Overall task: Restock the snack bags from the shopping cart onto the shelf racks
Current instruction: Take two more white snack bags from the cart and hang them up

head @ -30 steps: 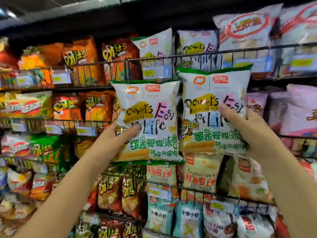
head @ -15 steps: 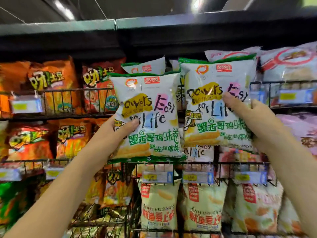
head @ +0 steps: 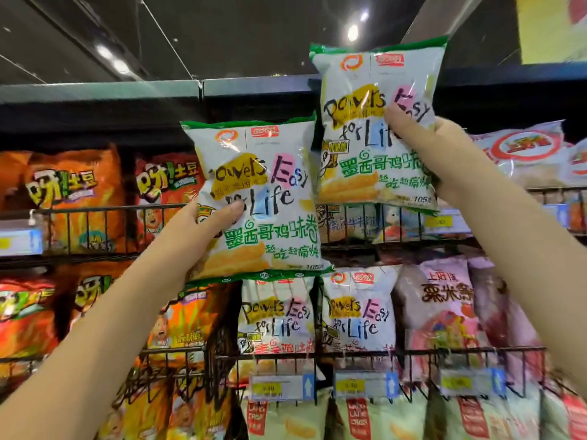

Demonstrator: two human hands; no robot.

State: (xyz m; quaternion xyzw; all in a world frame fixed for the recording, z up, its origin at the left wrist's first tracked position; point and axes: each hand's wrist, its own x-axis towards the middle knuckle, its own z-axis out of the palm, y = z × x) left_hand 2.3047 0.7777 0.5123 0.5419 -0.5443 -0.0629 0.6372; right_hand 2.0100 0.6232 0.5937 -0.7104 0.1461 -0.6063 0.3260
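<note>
Pinches each bag between thumb (head: 233, 208) in front and fingers hidden behind: left hand (head: 193, 227) on the left bag (head: 270, 198), right hand (head: 451, 154) on the right bag (head: 378, 74). Has lifted both since a second ago, the right one higher, now above the front rail of the top rack (head: 95, 209). Seems ready to drop it in behind the rail, then probably to do the same with the left.

Glossy, crinkled plastic film covers the lower snack bag (head: 279, 223) and the upper snack bag (head: 374, 74), both showing bright glare. The wire racks (head: 95, 209) are thin dark metal with a dull finish; price tags (head: 282, 387) sit in shiny clear plastic holders.
</note>
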